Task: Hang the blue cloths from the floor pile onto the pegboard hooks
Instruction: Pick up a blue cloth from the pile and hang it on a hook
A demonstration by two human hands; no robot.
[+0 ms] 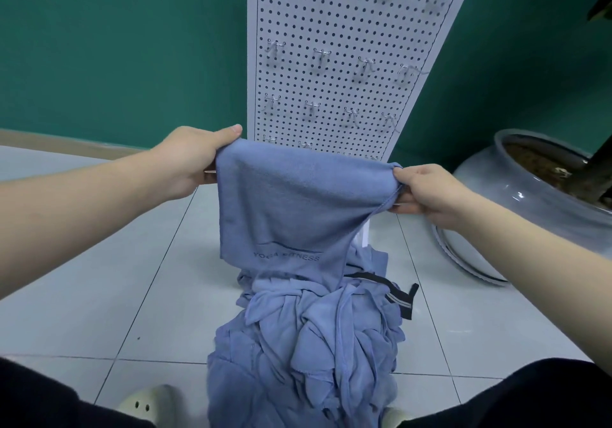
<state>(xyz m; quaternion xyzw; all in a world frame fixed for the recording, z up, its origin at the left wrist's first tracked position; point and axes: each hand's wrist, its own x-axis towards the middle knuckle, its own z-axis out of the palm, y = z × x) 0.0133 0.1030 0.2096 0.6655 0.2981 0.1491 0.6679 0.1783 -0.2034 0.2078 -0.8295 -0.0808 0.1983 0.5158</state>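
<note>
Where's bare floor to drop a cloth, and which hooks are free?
Bare tile lies left of the cloth pile, up to the green wall; a narrower strip separates pile and plant pot. Visible pegboard hooks all hang empty. It is crowded at the pegboard's foot, behind the held cloth.

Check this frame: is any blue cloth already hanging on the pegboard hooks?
No; the visible hooks on the pegboard are bare, and both hands hold the lifted cloth in front of it.

An indoor room, perhaps a shop corner or a home: green wall (116, 46), pale tiled floor (109, 262), white pegboard (331, 30) with hooks (322, 54), glazed planter (516, 189).
</note>
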